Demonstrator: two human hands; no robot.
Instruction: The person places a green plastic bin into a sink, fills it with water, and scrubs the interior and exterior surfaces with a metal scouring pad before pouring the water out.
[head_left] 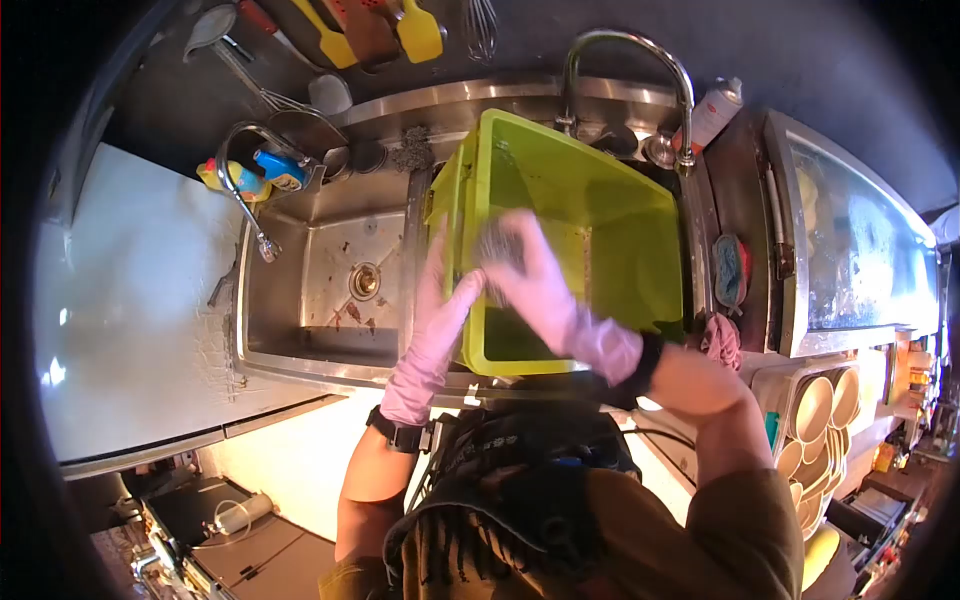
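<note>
A lime-green plastic bin (630,235) sits tilted in the right-hand sink, its open side facing up toward me. My left hand (437,320), in a pink glove, grips the bin's left wall near the rim, thumb over the edge and fingers on the outside. My right hand (540,285), also gloved in pink, is closed around a grey steel wool scrubber (497,246) at that same rim. Motion blurs the scrubber and the right fingers. Dark specks of grime show on the bin's inside.
The left sink basin (325,255) has food scraps around its drain (365,281). Curved faucets (628,36) rise behind the sinks. A spray can (712,110), a sponge (731,270) and a pink cloth (721,340) lie to the right, with a rack of bowls (812,410) nearer me.
</note>
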